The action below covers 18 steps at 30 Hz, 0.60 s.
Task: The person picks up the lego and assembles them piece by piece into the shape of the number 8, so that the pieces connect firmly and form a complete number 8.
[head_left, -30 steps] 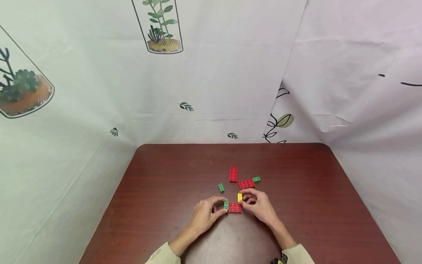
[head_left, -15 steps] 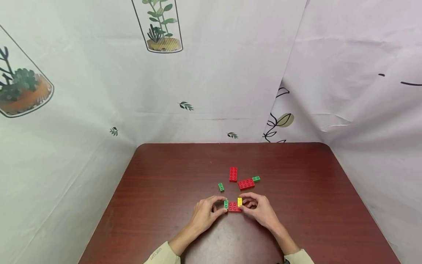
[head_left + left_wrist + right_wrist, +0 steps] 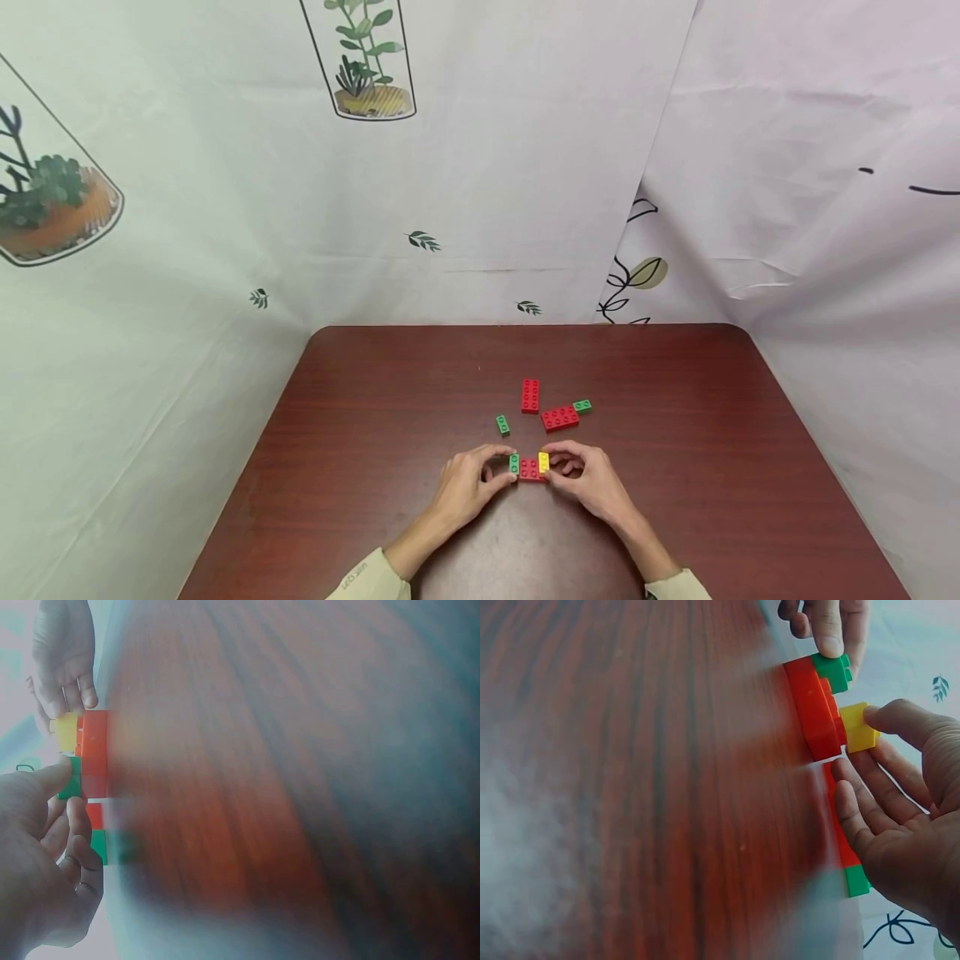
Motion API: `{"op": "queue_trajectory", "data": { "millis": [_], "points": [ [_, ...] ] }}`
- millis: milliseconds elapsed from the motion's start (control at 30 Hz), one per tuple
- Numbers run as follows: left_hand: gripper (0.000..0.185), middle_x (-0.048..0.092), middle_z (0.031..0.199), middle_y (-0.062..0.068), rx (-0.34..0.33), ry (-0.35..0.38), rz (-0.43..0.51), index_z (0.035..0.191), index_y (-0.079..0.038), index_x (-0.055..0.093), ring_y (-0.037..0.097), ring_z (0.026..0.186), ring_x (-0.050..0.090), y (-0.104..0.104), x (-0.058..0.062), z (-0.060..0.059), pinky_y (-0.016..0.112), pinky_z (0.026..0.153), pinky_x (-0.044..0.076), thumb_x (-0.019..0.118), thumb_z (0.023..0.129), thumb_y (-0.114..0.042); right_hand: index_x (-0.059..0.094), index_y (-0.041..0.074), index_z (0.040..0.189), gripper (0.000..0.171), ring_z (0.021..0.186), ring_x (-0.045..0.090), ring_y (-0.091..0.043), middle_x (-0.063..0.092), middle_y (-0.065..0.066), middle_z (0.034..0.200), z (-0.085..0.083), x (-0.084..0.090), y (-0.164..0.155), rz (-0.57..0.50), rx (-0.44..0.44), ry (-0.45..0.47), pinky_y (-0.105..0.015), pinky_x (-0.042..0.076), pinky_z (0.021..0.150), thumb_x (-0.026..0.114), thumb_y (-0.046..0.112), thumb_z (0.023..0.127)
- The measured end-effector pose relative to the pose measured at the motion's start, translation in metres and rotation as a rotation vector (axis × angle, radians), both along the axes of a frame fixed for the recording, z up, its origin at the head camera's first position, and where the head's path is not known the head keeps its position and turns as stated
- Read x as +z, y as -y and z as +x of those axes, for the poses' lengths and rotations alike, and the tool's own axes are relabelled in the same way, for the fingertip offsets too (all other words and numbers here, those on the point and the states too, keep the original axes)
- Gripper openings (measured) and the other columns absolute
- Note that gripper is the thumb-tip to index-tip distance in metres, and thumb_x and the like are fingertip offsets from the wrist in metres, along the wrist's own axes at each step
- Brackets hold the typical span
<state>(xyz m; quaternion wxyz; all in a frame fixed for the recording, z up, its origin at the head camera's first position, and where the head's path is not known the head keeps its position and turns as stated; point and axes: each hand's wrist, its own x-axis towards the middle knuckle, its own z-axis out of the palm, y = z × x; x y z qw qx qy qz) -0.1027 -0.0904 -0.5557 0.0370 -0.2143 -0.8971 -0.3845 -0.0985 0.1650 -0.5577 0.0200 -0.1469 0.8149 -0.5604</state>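
A red toy brick (image 3: 529, 470) lies on the table between both hands. On its left end sits a green brick (image 3: 831, 673), which my left hand (image 3: 468, 485) pinches between thumb and fingertips. My right hand (image 3: 588, 478) pinches a yellow brick (image 3: 859, 727) over the red brick's right end. In the right wrist view the yellow brick stands slightly higher than the green one, its lower edge at the red brick's studs. Whether it is pressed fully down I cannot tell.
Beyond the hands on the brown table (image 3: 375, 400) lie a small green brick (image 3: 502, 425), an upright-pointing red brick (image 3: 530, 396), and a slanted red brick (image 3: 560, 418) touching another green brick (image 3: 582, 407). A patterned white cloth (image 3: 480, 167) hangs behind the table.
My right hand has brought the yellow brick toward me and slightly left, from behind the red brick's right end to over it. The left hand has stayed on the green brick.
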Motion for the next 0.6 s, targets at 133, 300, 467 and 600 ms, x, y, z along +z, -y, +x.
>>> {"op": "queue_trajectory", "data": {
  "millis": [133,300,467,600],
  "points": [
    [0.032,0.071,0.09,-0.01,0.002,-0.002,-0.002,0.121,-0.022,0.078,-0.007,0.061,0.052,0.0,-0.0001,-0.0001,0.02,0.053,0.041,0.085,0.092,-0.032,0.077,0.006,0.117,0.031,0.082,0.068,-0.012,0.076,-0.004,0.099,0.0006,-0.0005,-0.0003,0.022,-0.005,-0.01,-0.026,0.057,0.074,0.085,0.001,0.087],
    [0.032,0.072,0.091,-0.009,0.002,-0.002,0.001,0.121,-0.023,0.078,-0.007,0.062,0.053,-0.0001,-0.0004,-0.0006,0.02,0.054,0.041,0.085,0.092,-0.032,0.078,0.009,0.115,0.031,0.084,0.068,-0.014,0.075,0.001,0.098,0.0016,-0.0007,-0.0006,0.056,-0.012,-0.029,-0.027,0.056,0.074,0.087,0.003,0.086],
    [0.032,0.075,0.097,-0.007,0.001,-0.002,0.001,0.122,-0.023,0.078,-0.007,0.062,0.053,0.0001,-0.0007,-0.001,0.02,0.055,0.041,0.085,0.092,-0.033,0.078,0.01,0.114,0.032,0.085,0.069,-0.017,0.076,0.002,0.098,0.0017,-0.0007,0.0001,0.065,-0.017,-0.043,-0.028,0.056,0.074,0.087,0.002,0.085],
    [0.032,0.075,0.096,-0.006,-0.002,0.004,0.004,0.122,-0.022,0.078,-0.007,0.062,0.053,0.0004,-0.0008,-0.0011,0.02,0.055,0.041,0.085,0.092,-0.033,0.079,0.01,0.112,0.032,0.085,0.069,-0.016,0.076,0.002,0.096,0.0011,-0.0011,0.0011,0.071,-0.019,-0.065,-0.028,0.056,0.074,0.087,0.001,0.083]
  ]
}}
